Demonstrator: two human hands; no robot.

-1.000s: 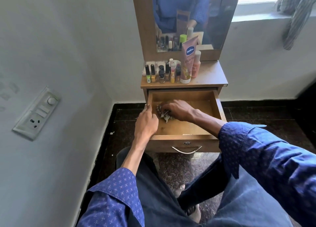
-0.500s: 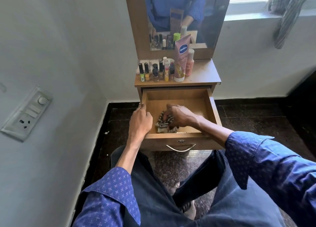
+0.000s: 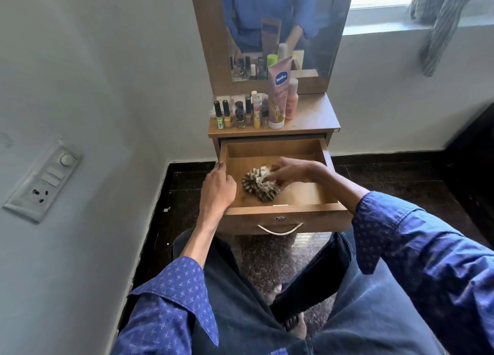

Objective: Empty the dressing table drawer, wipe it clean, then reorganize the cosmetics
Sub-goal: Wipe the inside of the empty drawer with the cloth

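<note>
The wooden drawer [image 3: 299,207] of the dressing table is pulled out, and only a crumpled striped cloth [image 3: 256,186] lies inside it. My right hand [image 3: 296,171] reaches in from the right, its fingertips pinching the cloth against the drawer bottom near the middle left. My left hand [image 3: 217,188] grips the drawer's left side wall, fingers curled over the edge. On the tabletop stand several nail polish bottles [image 3: 235,114], a pink Vaseline tube [image 3: 278,98] and a small pink bottle [image 3: 291,100].
A mirror [image 3: 280,20] rises behind the tabletop. The wall on the left carries a switchboard [image 3: 45,178]. A striped garment [image 3: 438,20] hangs from the window sill at the upper right. My legs fill the space below the drawer handle [image 3: 280,229], over a dark floor.
My right hand has dragged the cloth from the drawer's back left toward the front, then back to the middle. My left hand has stayed on the drawer's left wall.
</note>
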